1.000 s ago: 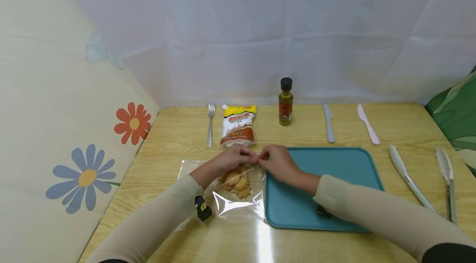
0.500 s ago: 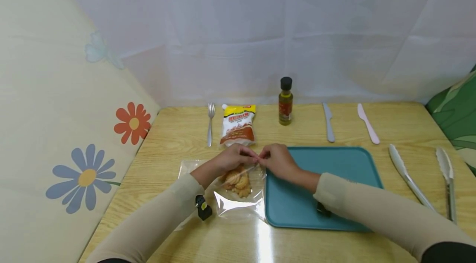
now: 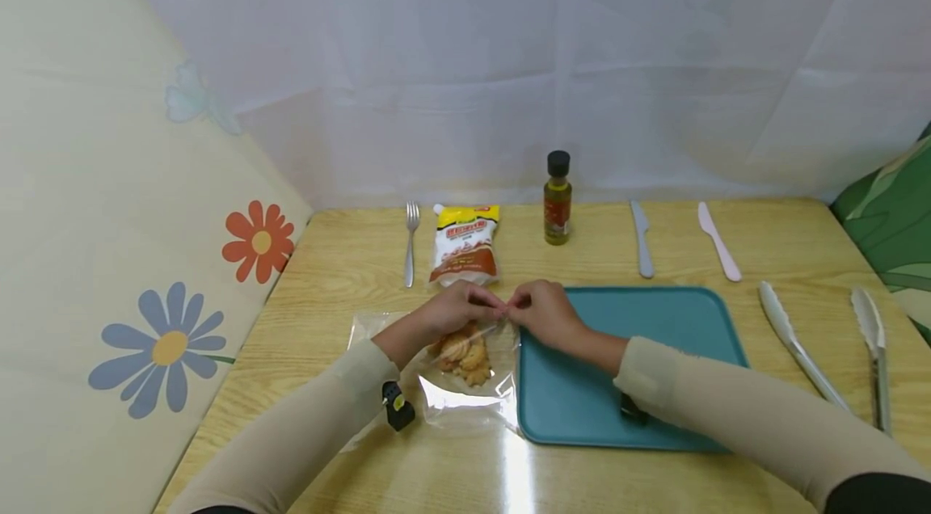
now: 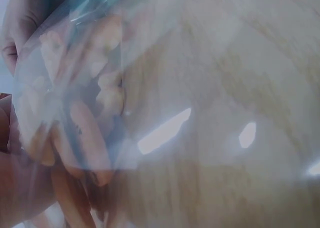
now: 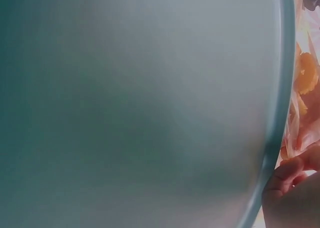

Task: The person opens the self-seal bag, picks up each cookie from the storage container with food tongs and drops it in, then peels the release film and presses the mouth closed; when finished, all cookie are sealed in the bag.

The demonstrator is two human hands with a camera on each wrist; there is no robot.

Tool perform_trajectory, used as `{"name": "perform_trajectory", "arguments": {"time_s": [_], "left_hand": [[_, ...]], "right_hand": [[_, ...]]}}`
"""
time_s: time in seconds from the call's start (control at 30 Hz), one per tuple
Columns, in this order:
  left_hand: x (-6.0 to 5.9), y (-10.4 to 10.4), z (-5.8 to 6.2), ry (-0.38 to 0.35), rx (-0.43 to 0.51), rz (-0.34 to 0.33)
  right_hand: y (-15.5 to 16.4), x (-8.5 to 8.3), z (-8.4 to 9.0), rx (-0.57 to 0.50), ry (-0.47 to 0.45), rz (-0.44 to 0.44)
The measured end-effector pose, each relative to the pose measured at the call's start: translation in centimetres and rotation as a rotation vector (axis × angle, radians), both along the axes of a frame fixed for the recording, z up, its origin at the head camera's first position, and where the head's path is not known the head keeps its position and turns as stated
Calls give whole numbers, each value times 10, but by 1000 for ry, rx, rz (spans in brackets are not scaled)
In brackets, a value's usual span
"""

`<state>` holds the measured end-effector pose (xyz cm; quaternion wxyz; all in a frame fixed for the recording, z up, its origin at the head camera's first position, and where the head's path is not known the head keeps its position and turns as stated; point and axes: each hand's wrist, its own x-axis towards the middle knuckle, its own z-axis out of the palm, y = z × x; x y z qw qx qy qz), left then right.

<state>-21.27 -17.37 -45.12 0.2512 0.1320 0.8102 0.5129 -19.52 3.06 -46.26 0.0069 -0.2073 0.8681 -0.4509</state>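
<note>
Clear bag (image 3: pixel 465 372) of cookies (image 3: pixel 461 352) lies on table (image 3: pixel 334 255), touching teal tray (image 3: pixel 655 336)'s left edge. My left hand (image 3: pixel 451 310) and right hand (image 3: pixel 541 312) both pinch its far rim. Sauce pouch (image 3: pixel 465 254) just beyond; near side open.

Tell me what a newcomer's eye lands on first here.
At the table's near middle, the left hand and right hand meet fingertip to fingertip, pinching the top edge of a clear bag of golden cookies. Just right of it lies a bare teal tray; a dark-capped oil bottle stands behind.
</note>
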Motion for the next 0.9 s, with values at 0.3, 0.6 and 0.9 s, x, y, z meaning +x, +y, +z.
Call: {"name": "perform_trajectory", "arguments": {"time_s": [0.3,0.6,0.9], "left_hand": [[0,0,0,4,6,1],[0,0,1,8,5,-3],[0,0,0,34,-1,-19]], "right_hand": [[2,-4,-4,-48,-55,-18],[9,-4,-1,-161,-186,-13],[11,2,-1,-273,-302,-58]]}}
